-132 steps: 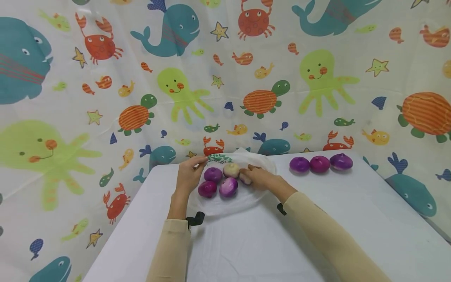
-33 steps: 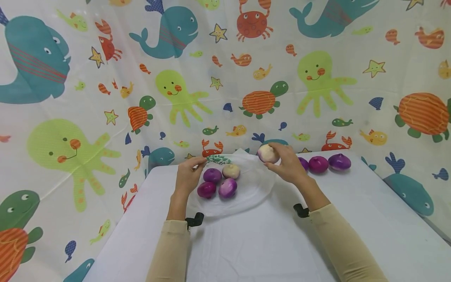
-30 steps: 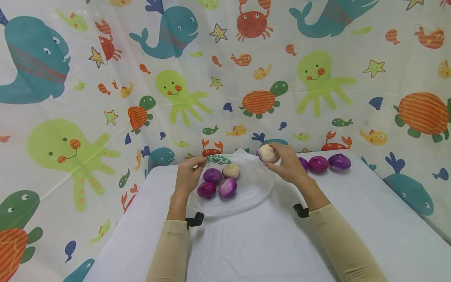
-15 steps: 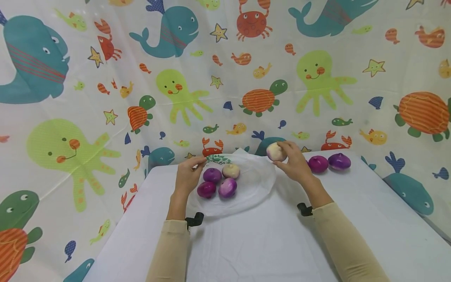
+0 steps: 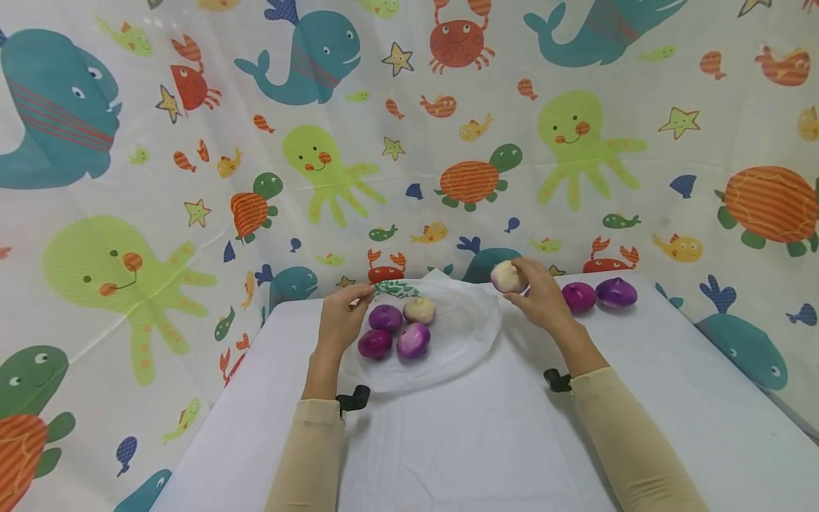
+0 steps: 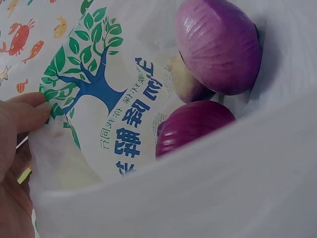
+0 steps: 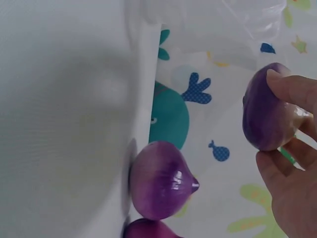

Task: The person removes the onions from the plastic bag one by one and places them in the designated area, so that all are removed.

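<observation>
In the head view, my left hand pinches the printed edge of a white plastic bag; the left wrist view shows thumb and finger on that edge, beside a blue and green tree print. Lying on the bag are a purple onion, a pale onion, a magenta onion and a purple-and-white onion. My right hand holds another onion, pale on one side and purple on the other, in the air at the bag's far right.
Right of the right hand, a magenta onion and a purple onion stand in a row near the back of the white table. The right wrist view shows a purple onion below the held one. A sea-animal curtain hangs behind.
My right hand has lifted an onion off the bag and carried it up and right, now covering the row's leftmost onion in the head view. The left hand stays at the bag's edge.
</observation>
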Demonstrator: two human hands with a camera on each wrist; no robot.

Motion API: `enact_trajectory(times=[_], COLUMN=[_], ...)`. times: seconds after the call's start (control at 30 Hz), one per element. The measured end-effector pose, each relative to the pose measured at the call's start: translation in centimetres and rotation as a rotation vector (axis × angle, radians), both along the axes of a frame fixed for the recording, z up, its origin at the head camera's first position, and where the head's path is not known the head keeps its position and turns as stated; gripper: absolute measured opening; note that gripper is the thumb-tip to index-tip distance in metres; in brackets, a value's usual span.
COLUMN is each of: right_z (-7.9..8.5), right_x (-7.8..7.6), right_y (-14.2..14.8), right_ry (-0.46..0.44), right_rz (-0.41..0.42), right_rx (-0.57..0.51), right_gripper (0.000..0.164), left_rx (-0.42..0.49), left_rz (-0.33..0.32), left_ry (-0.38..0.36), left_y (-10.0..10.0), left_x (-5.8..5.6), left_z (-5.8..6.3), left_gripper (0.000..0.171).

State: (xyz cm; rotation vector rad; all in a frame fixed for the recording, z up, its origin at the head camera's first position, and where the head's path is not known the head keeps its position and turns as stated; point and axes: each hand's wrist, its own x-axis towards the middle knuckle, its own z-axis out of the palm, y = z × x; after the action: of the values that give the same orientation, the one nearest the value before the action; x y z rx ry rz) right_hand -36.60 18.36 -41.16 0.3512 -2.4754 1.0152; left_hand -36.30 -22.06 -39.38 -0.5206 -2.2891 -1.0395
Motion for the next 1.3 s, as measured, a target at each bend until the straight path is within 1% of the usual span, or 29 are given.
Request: enact_trajectory(times=[0.27,0.43,0.7,0.93,1.1,1.3], right_z=[-0.9,-1.3,-2.1,-2.9,-3.1,-3.1], right_x=[-0.4,-0.7,-0.9,-1.3,-1.4,-1.7], right_y=[0.7,1.1,1.3,1.4,1.2,0.7], right_ry=[-0.034,-0.037,-0.086,-0.102,-0.122,-0.133], right_rz=[-0.037,-0.033,-0.027,-0.024,-0.03,-0.025], right_rx=[0.01,0.024,0.059,0.079,0.087,0.1], right_gripper=[0.067,0.066,0.064,0.064,0.066,0.064], left_rx=[-0.006,-0.005,-0.004,-0.006,-0.005,0.005], left_rz=[-0.003,0.0,-0.006,-0.002,-0.006,-0.011], left_ry=[0.002,0.001,0.008,0.006,0.016,0.008], left_y=[0.0,0.1,0.1,0.1,0.1,0.0], left_x=[0.0,0.0,-0.1,0.0,0.0,0.0], left_z=[0.0,0.0,0.0,0.0,0.1,0.1], left_gripper=[0.02,0.02,0.02,0.019,0.019,0.019])
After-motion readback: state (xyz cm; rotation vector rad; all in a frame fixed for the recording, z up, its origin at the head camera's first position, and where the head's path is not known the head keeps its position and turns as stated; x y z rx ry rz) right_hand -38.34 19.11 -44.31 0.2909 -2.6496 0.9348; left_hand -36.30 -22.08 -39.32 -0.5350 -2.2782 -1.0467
